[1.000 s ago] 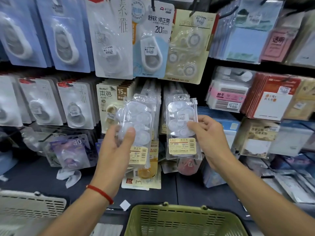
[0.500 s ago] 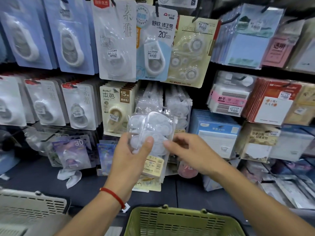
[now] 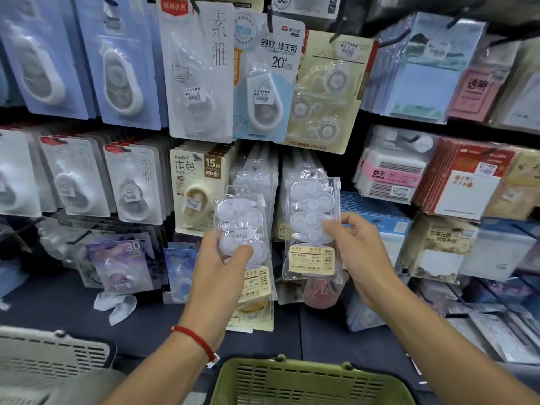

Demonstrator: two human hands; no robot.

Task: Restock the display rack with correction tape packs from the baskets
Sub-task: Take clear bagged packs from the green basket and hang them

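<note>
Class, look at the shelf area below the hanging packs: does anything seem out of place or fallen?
Yes. A white loose item lies on the dark shelf below the purple pack, off any hook. Several packs also lie flat on the shelf rather than hanging.

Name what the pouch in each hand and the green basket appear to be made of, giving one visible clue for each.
Pouch in the left hand: apparently thin clear glossy plastic film; it wrinkles and glints. Pouch in the right hand: same look, white dispensers visible through it. Green basket: probably matt moulded plastic, with even slots in its wall.
</note>
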